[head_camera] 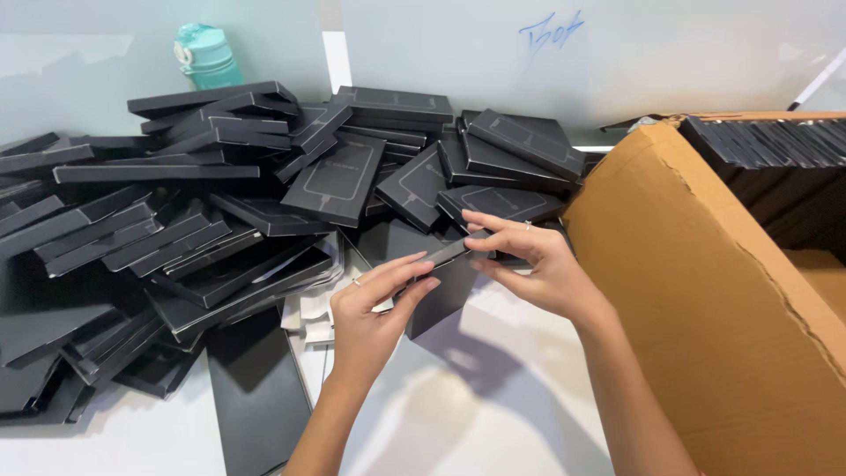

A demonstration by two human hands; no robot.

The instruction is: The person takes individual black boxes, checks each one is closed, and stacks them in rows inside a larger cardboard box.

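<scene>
At frame centre my left hand (374,304) and right hand (529,260) each keep a pinching grip on one black box (441,282) above the worktop (493,397). A loose pinch could drop it into the pile (176,220) at left.

Flat black boxes (264,185) heaped left; brown carton (705,291) right

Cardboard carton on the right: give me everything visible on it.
The cardboard carton is a large brown corrugated box at the right edge, partly cut off by the frame. Its near flap stands open and slanted, with a torn, ragged edge. Inside, flat black boxes stand packed on edge in a row along the top. The right hand is close to the flap; contact cannot be told.
</scene>
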